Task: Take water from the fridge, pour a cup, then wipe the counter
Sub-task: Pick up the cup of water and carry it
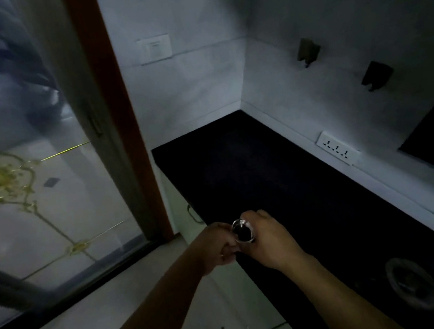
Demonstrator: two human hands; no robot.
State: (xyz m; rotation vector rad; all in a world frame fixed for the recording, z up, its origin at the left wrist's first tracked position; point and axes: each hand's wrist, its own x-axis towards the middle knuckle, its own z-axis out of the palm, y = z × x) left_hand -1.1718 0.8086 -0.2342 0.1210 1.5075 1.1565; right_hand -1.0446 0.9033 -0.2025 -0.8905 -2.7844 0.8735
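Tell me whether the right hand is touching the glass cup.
Touching. The head view shows the right hand with its fingers curled round the glass cup at the edge of the dark counter, with no gap between them.

Dim, bluish, softly blurred — brightest at the glass pane, edges bowed.

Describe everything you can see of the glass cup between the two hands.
The glass cup is small, round and clear, with bright glints on its rim; its inside looks dark, so whether it holds water cannot be told. It is seen from above, roughly upright, at the front edge of the black counter. The right hand curls round its right side and the left hand grips its left side. Whether its base rests on the counter is hidden.
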